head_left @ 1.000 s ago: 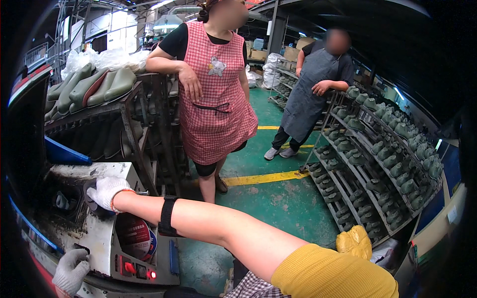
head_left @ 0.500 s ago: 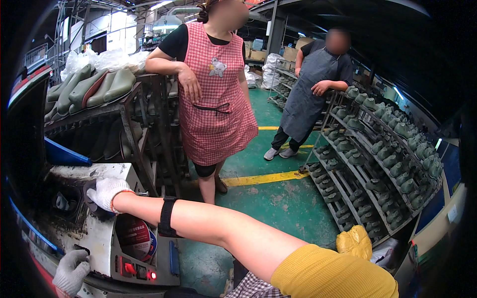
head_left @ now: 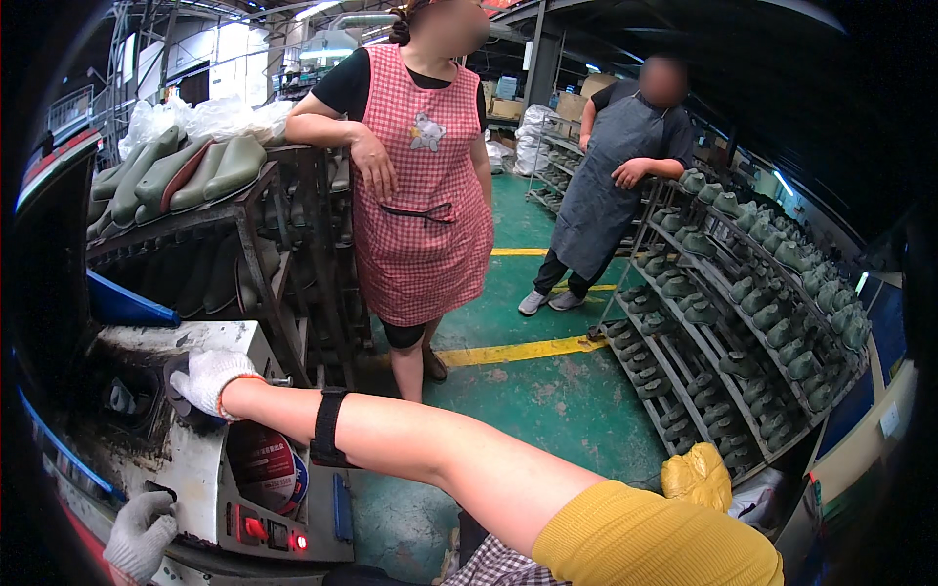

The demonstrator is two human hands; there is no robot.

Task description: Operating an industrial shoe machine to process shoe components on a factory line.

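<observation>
- Left hand, white-gloved, at the machine's near corner: fingers bent beside a black knob; whether it grips the knob or merely rests there, cannot tell.
- Dark recess in the machine top: blackened walls, one small pale piece inside, apart from both hands.
- Dark grey rounded piece: at the recess's right edge, under the right hand.
- Right hand, white-gloved: fingers over that grey piece; grasp or light press, cannot tell.
- Stage: both hands at their places on the machine, red lamp lit, which suggests power on. No finished piece seen leaving the machine; the amount done or left cannot be read.
- Surface: pale metal machine, stained and scuffed, with a round red-and-white labelled item in its side opening.
- Left rack: smooth olive footwear on top, dark pieces below.
- Co-worker in a pink checked apron, arm on that rack.
- Green floor, worn, yellow-striped.
- Co-worker in a grey apron, leaning on the right rack.
- Right rack: tiers of dark green footwear, in rows.
</observation>
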